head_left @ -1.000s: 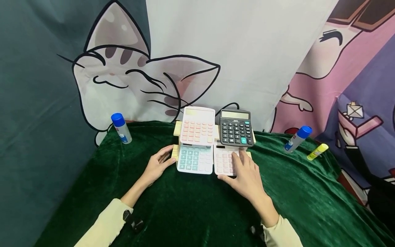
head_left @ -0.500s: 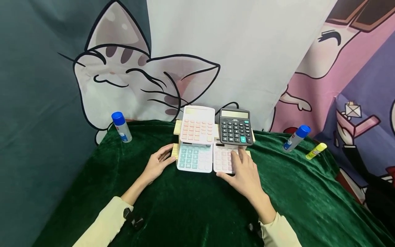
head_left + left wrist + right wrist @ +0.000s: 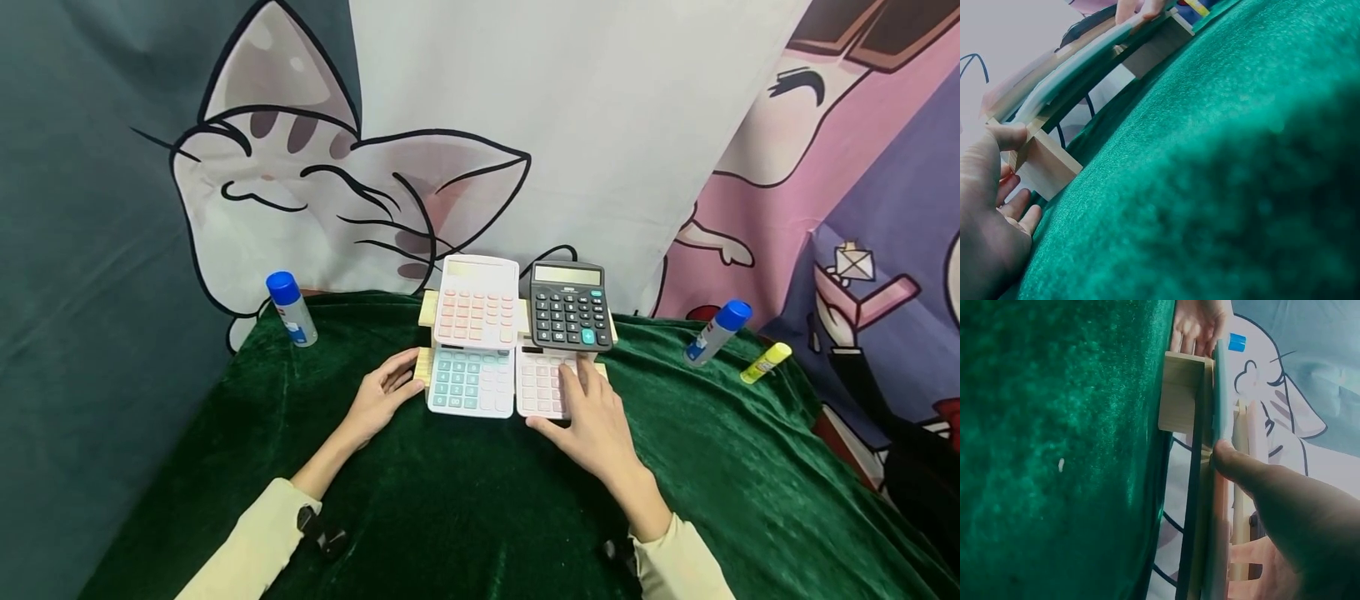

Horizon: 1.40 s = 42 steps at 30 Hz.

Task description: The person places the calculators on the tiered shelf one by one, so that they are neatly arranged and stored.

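Note:
A two-step wooden rack (image 3: pixel 423 367) carries several calculators. On its lower step lie a white calculator with teal keys (image 3: pixel 471 383) and a pink calculator (image 3: pixel 542 390); on the upper step, a pale pink calculator with coral keys (image 3: pixel 480 302) and a black calculator (image 3: pixel 570 307). My left hand (image 3: pixel 381 402) holds the rack's left end, thumb at the front corner (image 3: pixel 1007 134) and fingers beside the end block (image 3: pixel 1047 165). My right hand (image 3: pixel 600 425) holds the pink calculator, thumb at its front edge, fingertips on its face, covering its right part.
A blue-capped bottle (image 3: pixel 294 310) stands at the left on the green velvet cloth (image 3: pixel 450 500). At the right are another blue-capped bottle (image 3: pixel 716 335) and a yellow glue stick (image 3: pixel 765 363). A printed curtain (image 3: pixel 600 125) hangs right behind the rack, with a black cable (image 3: pixel 557 249).
The head view has shifted very slightly. Both hands keep their places on the rack and the pink calculator.

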Each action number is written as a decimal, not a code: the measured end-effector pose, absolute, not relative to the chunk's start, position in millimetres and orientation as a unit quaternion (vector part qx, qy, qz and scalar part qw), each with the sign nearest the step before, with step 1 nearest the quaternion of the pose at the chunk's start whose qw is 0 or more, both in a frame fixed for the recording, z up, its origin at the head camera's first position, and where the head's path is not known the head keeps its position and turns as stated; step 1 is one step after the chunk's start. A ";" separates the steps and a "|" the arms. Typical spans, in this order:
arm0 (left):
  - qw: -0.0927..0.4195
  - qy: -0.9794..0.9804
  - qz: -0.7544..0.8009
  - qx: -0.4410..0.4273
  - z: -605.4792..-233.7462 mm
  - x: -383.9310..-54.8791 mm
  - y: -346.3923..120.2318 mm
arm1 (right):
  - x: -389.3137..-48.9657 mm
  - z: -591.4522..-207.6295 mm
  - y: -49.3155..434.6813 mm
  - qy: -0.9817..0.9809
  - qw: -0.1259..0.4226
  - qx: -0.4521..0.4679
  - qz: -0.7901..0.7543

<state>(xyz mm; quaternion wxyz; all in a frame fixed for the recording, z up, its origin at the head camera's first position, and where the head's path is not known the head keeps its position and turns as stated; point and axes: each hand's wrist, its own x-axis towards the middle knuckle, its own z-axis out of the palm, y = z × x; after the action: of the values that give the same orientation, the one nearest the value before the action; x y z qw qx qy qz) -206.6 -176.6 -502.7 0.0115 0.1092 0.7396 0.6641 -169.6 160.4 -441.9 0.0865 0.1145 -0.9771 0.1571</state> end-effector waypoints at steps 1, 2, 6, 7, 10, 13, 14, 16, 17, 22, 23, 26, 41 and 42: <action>0.012 0.739 0.665 0.108 -502.5 -206.5 -176.6 | -169.3 -441.3 160.6 -0.977 0.086 0.115 0.157; 0.012 0.738 0.666 0.107 -502.2 -206.6 -176.5 | -169.0 -440.9 160.8 -0.977 0.085 0.116 0.157; 0.013 0.736 0.668 0.107 -501.2 -207.2 -175.8 | -168.4 -440.2 161.9 -0.977 0.080 0.116 0.159; 0.013 0.736 0.668 0.108 -500.9 -207.5 -175.4 | -168.3 -440.1 162.3 -0.977 0.078 0.116 0.160; 0.013 0.735 0.669 0.109 -500.9 -207.9 -174.5 | -168.3 -439.9 163.3 -0.977 0.075 0.114 0.162; 0.012 0.736 0.668 0.107 -501.6 -207.1 -174.7 | -167.6 -440.6 163.3 -0.977 0.075 0.113 0.164; 0.012 0.737 0.668 0.107 -502.3 -206.7 -174.7 | -167.2 -441.1 163.2 -0.977 0.074 0.113 0.164; 0.013 0.739 0.665 0.106 -503.3 -205.4 -174.9 | -166.1 -442.3 163.0 -0.977 0.073 0.113 0.163; 0.012 0.740 0.665 0.106 -503.7 -204.8 -175.0 | -165.7 -442.9 162.9 -0.978 0.073 0.113 0.162; 0.008 0.739 0.665 0.106 -504.3 -203.8 -176.2 | -165.3 -444.4 161.5 -0.977 0.078 0.115 0.159; 0.008 0.737 0.667 0.107 -504.7 -203.9 -176.4 | -165.5 -444.3 161.4 -0.977 0.080 0.115 0.158; 0.010 0.738 0.666 0.106 -505.8 -203.3 -177.0 | -165.3 -444.2 161.4 -0.977 0.082 0.116 0.156; 0.011 0.740 0.665 0.100 -507.5 -204.1 -175.7 | -166.5 -445.3 163.1 -0.978 0.069 0.121 0.155; 0.009 0.739 0.666 0.099 -507.3 -204.4 -175.4 | -166.7 -444.8 163.9 -0.978 0.068 0.123 0.156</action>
<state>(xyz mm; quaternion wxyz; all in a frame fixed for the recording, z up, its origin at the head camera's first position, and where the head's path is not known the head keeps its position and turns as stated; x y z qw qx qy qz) -204.4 -175.4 -507.3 0.0093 0.0995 0.7390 0.6663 -166.7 163.9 -444.8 0.0684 0.1225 -0.9777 0.1561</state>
